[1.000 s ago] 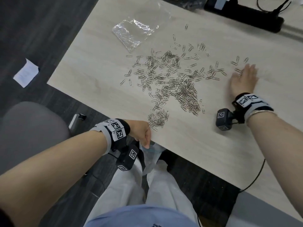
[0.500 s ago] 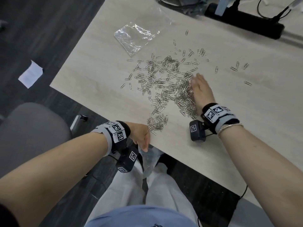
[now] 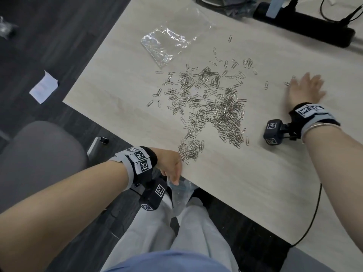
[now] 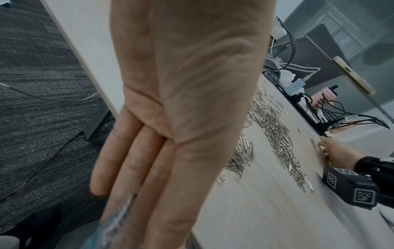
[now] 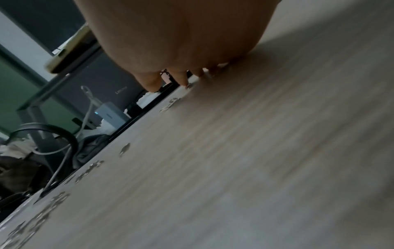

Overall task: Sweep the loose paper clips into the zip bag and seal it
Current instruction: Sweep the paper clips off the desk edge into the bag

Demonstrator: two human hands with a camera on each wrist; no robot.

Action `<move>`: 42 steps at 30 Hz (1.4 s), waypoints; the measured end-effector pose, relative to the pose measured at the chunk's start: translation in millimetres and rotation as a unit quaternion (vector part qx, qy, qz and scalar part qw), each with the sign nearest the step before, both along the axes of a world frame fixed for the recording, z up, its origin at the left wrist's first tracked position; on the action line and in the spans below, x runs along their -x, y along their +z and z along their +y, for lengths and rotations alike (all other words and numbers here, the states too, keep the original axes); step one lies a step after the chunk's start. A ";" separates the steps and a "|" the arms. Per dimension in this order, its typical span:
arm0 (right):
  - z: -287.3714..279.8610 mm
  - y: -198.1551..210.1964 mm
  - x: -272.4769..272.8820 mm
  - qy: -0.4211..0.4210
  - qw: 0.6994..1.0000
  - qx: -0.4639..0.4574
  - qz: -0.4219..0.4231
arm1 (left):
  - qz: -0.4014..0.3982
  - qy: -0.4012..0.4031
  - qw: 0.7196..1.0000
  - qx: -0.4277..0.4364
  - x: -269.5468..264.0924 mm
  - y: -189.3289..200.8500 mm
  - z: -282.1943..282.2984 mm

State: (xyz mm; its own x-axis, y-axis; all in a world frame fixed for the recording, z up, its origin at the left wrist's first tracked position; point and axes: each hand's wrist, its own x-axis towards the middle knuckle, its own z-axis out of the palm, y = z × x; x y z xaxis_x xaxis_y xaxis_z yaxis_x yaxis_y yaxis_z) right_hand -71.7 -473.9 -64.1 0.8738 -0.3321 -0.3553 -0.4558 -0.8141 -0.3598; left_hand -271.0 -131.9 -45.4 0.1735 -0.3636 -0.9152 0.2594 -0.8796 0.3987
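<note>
Paper clips (image 3: pixel 212 107) strewn mid-table (image 3: pixel 245 183), zip bag (image 3: pixel 179 195) pinched at the near edge by left hand (image 3: pixel 170 166), right hand (image 3: pixel 304 89) flat and spread beside outlying clips.

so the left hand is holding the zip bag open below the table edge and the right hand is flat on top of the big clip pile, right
Not quite. The left hand does hold the zip bag below the table edge, but the head view shows the right hand flat on the table well to the right of the big clip pile, beside a few stray clips.
</note>
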 end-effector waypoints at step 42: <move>155.2 -1.2 -25.4 0.288 0.956 -0.048 0.022 | 0.025 -0.075 0.997 0.005 -15.9 9.5 27.6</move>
